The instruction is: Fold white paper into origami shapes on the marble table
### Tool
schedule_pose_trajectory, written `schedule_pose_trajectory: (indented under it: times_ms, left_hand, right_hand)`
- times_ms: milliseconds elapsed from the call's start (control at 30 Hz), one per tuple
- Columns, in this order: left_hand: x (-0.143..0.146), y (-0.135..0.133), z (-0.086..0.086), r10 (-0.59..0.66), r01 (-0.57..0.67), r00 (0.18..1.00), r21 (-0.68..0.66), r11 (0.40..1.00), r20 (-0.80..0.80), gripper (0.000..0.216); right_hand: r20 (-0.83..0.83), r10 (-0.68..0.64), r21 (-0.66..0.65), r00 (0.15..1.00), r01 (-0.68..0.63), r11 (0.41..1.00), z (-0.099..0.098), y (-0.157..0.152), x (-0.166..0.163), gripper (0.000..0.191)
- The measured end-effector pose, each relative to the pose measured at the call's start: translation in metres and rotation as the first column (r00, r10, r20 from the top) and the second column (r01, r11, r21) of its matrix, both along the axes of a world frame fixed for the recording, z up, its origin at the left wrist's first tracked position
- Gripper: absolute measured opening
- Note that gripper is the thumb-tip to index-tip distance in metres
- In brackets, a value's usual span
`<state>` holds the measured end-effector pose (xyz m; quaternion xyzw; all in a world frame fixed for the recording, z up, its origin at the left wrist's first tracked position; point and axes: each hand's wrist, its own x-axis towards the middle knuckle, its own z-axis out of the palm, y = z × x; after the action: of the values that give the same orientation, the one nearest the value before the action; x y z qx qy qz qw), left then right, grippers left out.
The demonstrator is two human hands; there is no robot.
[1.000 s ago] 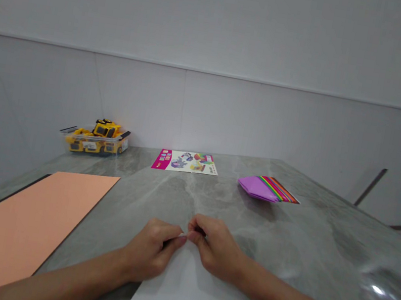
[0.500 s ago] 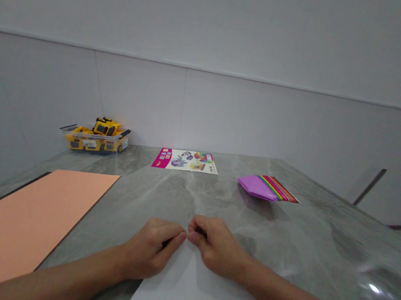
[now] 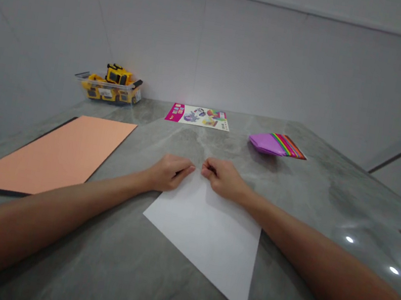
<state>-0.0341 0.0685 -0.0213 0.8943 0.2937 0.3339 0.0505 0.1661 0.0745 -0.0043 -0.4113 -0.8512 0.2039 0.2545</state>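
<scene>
A white sheet of paper [image 3: 213,234] lies slantwise on the table, its lowest corner reaching past the front edge. My left hand [image 3: 171,173] pinches the top of the sheet, thumb against bent fingers. Just to its right, across a narrow gap, my right hand [image 3: 222,178] pinches the same top end, its fingers curled. The paper's far end is partly hidden beneath both hands.
An orange sheet [image 3: 57,154] on a dark one lies at the left. A clear bin of yellow toy trucks [image 3: 113,85] stands at the back left. Behind the hands are a printed booklet [image 3: 200,116] and a purple packet of coloured paper [image 3: 268,143]. The grey table [image 3: 98,256] ends near me.
The view has tilted down, so everything sits higher and the table's front edge shows. Both hands still pinch the paper, with a slightly wider gap between them.
</scene>
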Motion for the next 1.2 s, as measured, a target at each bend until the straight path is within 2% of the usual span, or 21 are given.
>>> schedule_pose_trajectory:
  times_ms: [267, 567, 1200]
  left_hand:
    - [0.003, -0.003, 0.0, 0.063, -0.065, 0.998, 0.076, 0.995, 0.03, 0.031]
    - [-0.004, 0.005, 0.003, 0.07, -0.073, 0.996, 0.045, 0.996, 0.058, 0.031]
    - [-0.008, 0.007, 0.005, 0.085, -0.08, 0.989, -0.046, 0.996, 0.123, 0.035]
  right_hand:
    - [0.013, -0.01, 0.052, 1.0, 0.009, 0.999, -0.001, 0.001, 0.005, 0.009]
    - [0.025, -0.04, 0.036, 0.999, 0.039, 0.999, -0.001, 0.004, 0.005, 0.009]
    - [0.076, -0.003, 0.0, 0.997, 0.004, 1.0, 0.002, 0.004, 0.005, 0.012]
